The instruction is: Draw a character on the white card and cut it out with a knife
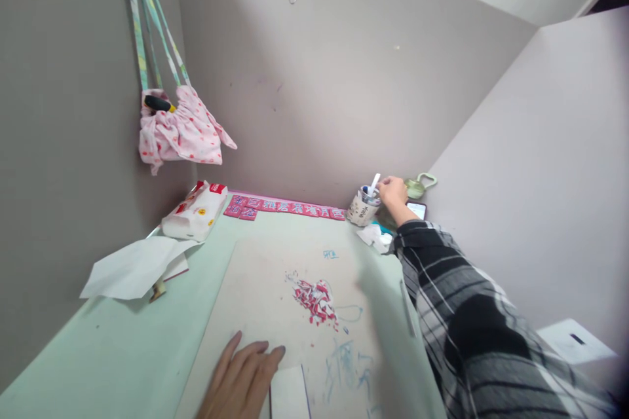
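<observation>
My right hand (393, 191) reaches to the back right, its fingers closed at a white pen-like stick (374, 183) standing in a patterned cup (362, 211). Whether the fingertips grip it is hard to tell. My left hand (243, 376) lies with fingers spread on a beige board (250, 281), beside a white rectangular piece (289, 394) at the lower edge. A small pile of red and white scraps (317, 303) lies mid-board, with blue marker strokes around it. Along the back edge runs a row of red tiles (297, 208) with pale characters.
On the left are a tissue pack (195, 213) and a loose white sheet (135, 268). A pink cloth bag (184, 124) hangs above. Crumpled tissue (374, 237), a phone (417, 210) and a green-handled item (415, 188) sit near the right arm.
</observation>
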Action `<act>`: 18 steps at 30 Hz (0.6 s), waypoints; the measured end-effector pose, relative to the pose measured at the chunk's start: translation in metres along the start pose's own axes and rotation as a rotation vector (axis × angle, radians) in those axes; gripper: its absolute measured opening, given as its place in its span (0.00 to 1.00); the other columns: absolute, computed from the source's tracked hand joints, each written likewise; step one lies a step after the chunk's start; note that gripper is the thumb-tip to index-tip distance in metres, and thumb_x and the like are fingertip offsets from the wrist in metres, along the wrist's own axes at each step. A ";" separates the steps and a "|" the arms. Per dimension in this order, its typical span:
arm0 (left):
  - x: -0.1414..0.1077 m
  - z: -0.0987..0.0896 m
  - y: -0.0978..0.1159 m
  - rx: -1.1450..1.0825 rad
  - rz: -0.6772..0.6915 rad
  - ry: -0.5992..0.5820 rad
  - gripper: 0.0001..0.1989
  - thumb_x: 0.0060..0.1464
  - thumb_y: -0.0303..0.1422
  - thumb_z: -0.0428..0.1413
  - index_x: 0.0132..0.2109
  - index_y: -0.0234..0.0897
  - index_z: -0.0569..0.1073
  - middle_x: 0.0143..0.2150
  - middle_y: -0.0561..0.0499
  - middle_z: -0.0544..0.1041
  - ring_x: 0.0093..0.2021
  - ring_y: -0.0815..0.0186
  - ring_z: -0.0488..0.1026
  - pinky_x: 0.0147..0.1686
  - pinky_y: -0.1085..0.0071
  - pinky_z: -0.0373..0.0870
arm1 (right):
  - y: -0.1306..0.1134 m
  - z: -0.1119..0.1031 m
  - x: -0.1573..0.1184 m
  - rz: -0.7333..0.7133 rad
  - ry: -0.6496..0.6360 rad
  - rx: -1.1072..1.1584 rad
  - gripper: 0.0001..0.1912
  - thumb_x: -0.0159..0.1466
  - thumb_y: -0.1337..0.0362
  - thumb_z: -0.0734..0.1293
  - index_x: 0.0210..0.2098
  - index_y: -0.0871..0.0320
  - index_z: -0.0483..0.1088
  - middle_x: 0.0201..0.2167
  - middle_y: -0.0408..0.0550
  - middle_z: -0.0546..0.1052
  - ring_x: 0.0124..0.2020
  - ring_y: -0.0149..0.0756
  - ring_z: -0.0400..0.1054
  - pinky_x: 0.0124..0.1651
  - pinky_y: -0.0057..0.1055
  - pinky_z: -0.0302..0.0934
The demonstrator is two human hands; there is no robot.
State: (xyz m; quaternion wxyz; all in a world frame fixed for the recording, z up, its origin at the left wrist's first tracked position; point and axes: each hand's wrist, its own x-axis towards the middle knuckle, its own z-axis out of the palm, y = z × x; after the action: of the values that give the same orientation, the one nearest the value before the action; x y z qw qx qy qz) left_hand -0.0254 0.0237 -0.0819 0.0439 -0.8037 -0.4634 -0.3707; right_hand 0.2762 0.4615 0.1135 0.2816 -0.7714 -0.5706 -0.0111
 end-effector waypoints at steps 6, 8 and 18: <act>-0.005 0.019 0.003 0.020 0.012 0.143 0.40 0.68 0.62 0.38 0.76 0.45 0.55 0.45 0.48 0.85 0.49 0.54 0.81 0.70 0.55 0.61 | 0.012 -0.011 -0.001 -0.012 -0.036 -0.038 0.17 0.73 0.58 0.69 0.58 0.58 0.72 0.57 0.54 0.76 0.52 0.45 0.76 0.53 0.47 0.74; 0.000 0.012 0.005 0.056 0.030 0.167 0.39 0.69 0.61 0.37 0.75 0.43 0.57 0.44 0.49 0.84 0.48 0.56 0.81 0.70 0.57 0.61 | 0.016 -0.013 -0.002 -0.020 -0.058 -0.060 0.17 0.74 0.58 0.69 0.58 0.58 0.72 0.57 0.54 0.76 0.52 0.44 0.76 0.53 0.47 0.74; 0.026 -0.031 0.011 0.152 0.134 0.104 0.32 0.71 0.57 0.45 0.66 0.37 0.68 0.43 0.52 0.85 0.47 0.63 0.82 0.61 0.70 0.70 | 0.011 -0.008 -0.005 -0.169 -0.258 -0.191 0.16 0.73 0.58 0.70 0.57 0.58 0.73 0.56 0.53 0.77 0.51 0.44 0.76 0.52 0.45 0.74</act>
State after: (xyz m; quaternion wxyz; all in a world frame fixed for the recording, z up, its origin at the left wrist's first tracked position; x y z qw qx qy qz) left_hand -0.0266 0.0237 -0.0398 0.1532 -0.8069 -0.4325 -0.3720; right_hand 0.2865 0.4511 0.1141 0.1297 -0.7388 -0.6613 0.0103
